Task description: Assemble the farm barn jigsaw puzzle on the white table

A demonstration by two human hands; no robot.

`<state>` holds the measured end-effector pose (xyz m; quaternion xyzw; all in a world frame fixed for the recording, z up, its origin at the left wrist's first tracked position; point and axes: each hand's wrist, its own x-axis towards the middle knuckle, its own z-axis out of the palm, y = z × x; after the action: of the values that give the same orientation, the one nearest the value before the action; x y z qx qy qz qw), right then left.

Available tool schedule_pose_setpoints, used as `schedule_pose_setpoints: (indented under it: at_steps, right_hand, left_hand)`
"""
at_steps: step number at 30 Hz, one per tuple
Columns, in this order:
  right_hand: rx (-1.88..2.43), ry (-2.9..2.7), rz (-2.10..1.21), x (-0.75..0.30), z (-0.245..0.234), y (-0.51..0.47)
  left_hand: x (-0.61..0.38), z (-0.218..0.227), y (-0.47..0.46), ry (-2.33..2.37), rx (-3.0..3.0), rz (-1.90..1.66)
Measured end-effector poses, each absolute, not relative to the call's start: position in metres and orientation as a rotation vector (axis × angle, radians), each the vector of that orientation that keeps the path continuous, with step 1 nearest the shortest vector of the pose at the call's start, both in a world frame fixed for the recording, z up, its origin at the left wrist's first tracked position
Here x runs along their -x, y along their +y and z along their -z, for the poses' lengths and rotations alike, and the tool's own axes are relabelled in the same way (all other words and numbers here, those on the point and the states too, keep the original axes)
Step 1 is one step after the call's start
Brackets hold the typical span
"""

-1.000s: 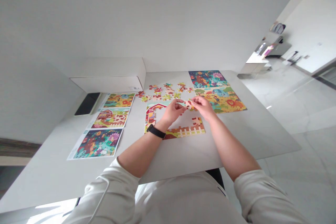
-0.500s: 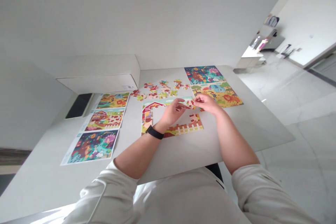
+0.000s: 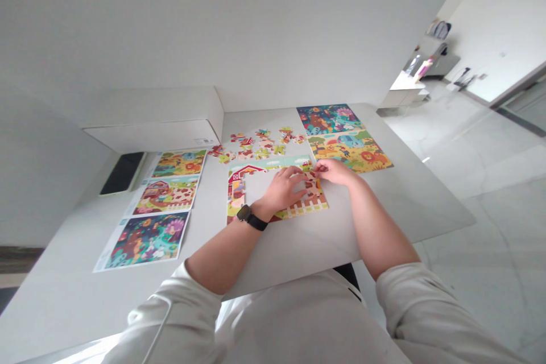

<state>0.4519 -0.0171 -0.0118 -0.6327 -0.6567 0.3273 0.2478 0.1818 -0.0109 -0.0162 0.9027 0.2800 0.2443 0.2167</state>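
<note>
A farm jigsaw puzzle (image 3: pixel 236 175) lies partly assembled on the table, with a red barn at its left, a white fence along the bottom and a bare middle. My left hand (image 3: pixel 285 189), wearing a black watch (image 3: pixel 251 217), rests over its right half. Its fingers are spread, thumb apart, touching the cow-spotted pieces (image 3: pixel 314 183). At the puzzle's upper right edge, my right hand (image 3: pixel 336 172) has thumb and fingertips pinched on a puzzle piece, mostly covered by the fingers. Several loose puzzle pieces (image 3: pixel 262 153) are scattered just beyond the puzzle.
Two finished puzzles, a dark night scene (image 3: pixel 328 119) and a yellow safari scene (image 3: pixel 350 151), lie at the back right. Picture sheets (image 3: pixel 147 242) and a phone (image 3: pixel 123 173) are on the left. A white box (image 3: pixel 153 133) stands behind them against the wall.
The cow-spotted piece between my hands has come down onto the puzzle's right side. My left fingers have spread flat over it; my right hand has lowered slightly to the edge.
</note>
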Motion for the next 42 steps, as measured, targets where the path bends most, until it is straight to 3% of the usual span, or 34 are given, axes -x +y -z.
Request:
schedule_pose_setpoints:
  at_steps: [15, 42]
  right_hand:
    - [1.761, -1.921, -0.660, -0.437, 0.008, -0.025]
    - [1.758, -2.054, -0.498, -0.427, 0.001, -0.026]
  left_hand:
    - [-0.186, 0.012, -0.026, 0.636, -2.710, -0.402]
    - [-0.188, 0.011, -0.030, 0.646, -2.620, -0.463]
